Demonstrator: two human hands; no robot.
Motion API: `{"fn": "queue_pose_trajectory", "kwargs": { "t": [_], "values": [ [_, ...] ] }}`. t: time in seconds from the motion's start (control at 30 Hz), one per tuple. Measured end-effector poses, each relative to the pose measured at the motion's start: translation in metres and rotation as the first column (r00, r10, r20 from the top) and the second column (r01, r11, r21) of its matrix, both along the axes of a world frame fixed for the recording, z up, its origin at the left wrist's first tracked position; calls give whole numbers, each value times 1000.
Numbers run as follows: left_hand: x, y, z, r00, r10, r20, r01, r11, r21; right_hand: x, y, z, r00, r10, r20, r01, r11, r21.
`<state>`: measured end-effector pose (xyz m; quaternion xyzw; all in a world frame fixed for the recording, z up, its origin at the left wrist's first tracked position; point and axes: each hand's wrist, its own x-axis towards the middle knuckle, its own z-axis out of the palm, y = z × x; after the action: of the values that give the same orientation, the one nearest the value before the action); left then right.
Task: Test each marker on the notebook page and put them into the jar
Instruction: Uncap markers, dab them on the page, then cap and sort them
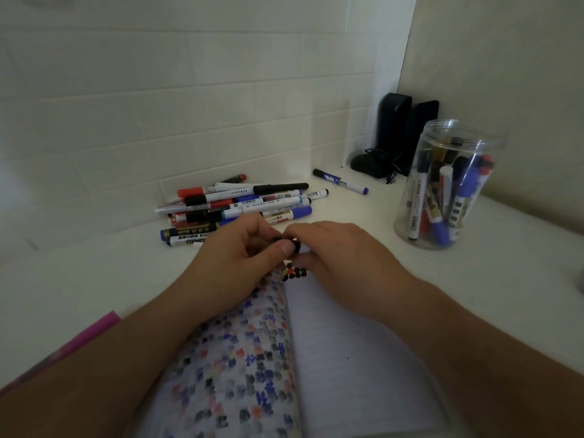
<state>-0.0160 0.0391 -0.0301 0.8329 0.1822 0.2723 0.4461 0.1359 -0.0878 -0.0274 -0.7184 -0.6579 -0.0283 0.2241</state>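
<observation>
In the head view, both hands meet just above the middle of the frame, over the top edge of an open notebook (347, 358). The left hand (240, 248) has its fingers curled, thumb and forefinger pinching a small black cap (292, 245), while the right hand (341, 248) curls its fingers round a marker (304, 249) of which only a short white bit of barrel shows beside the cap; cap and barrel touch, and whether the cap is fully seated cannot be told. The notebook's left page (240, 358) is covered with rows of small blotches in black, blue and red, and a few darker marks sit at the top of the right page, just under the hands. Above the left hand, centre-left of the frame, a loose pile of markers (240, 203) lies on the white worktop (521, 279) against the tiled wall (158, 90). A single blue-ended marker (341, 181) lies apart from the pile, toward the upper right. At the right edge stands a clear jar (407, 213), upright and without a lid, holding several markers on end. Behind it, in the corner, are two black speakers (407, 128) and a dark rounded object with a cable (368, 165). A pink strip (79, 339) shows at the lower left.
</observation>
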Motion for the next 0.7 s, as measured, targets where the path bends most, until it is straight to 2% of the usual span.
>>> {"fn": "queue_pose_trajectory", "kwargs": {
  "t": [0.17,0.27,0.4,0.7],
  "values": [
    [-1,4,-4,996,26,-89,-2,966,258,-7,-2,2,982,-104,159,126,982,-140],
    [-1,6,-7,994,13,-112,15,969,248,-8,-1,1,965,-100,244,148,971,-188],
    [-1,10,-8,993,0,-121,29,970,240,-7,-1,-2,942,-76,327,130,981,-146],
    [0,15,-11,991,-12,-133,43,970,238,-5,-3,-4,930,-50,365,100,988,-118]
  ]
}}
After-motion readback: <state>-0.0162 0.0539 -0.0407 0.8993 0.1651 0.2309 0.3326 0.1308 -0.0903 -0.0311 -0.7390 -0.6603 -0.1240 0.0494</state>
